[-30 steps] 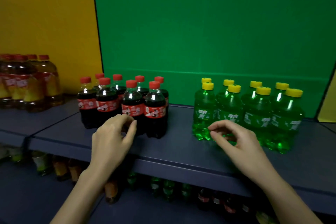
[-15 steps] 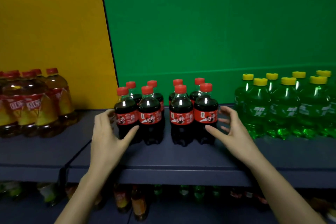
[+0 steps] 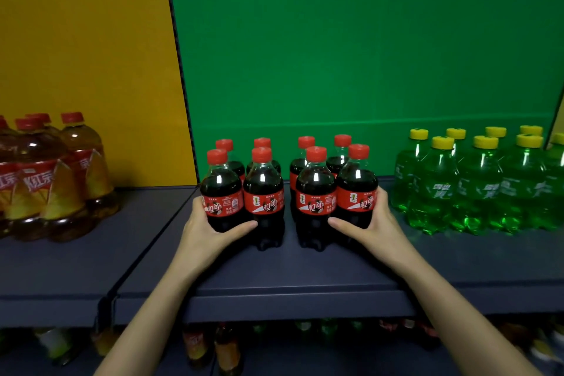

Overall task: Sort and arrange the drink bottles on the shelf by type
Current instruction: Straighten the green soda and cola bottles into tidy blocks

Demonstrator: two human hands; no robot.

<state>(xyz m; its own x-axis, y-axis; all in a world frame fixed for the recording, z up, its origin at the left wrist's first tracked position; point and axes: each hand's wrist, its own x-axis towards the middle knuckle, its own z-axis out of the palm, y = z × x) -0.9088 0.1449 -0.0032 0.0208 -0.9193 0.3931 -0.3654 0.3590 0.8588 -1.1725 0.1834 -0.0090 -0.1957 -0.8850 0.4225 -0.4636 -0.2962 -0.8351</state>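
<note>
Red caps and red labels mark eight dark cola bottles (image 3: 264, 189) standing upright mid-shelf on a dark blue shelf (image 3: 290, 278), in two blocks of four with a narrow gap between them. The liquid looks near black and each shoulder catches a small highlight.

A person reaches in from below with both bare forearms. The left hand (image 3: 210, 232) clasps the front-left cola bottle (image 3: 221, 189) low on its body, fingers curled round its outer side and thumb stretched across the front toward the neighbouring bottle. The right hand (image 3: 369, 229) mirrors it on the front-right cola bottle (image 3: 357, 186), fingers wrapped round the outer side at label height and thumb pointing inward along the base.

The rear cola bottles show little more than caps and shoulders behind the front row, and most of each hand's fingers are out of sight behind the bottles.

Yellow-capped green soda bottles (image 3: 476, 189) stand well apart to the right, cut off by the frame edge. Amber tea bottles (image 3: 52, 186) stand to the left, also cropped. Behind are a green panel (image 3: 366, 55) and a yellow panel (image 3: 82, 55). More bottles (image 3: 213, 342) on the tier below are dim and blurred.
</note>
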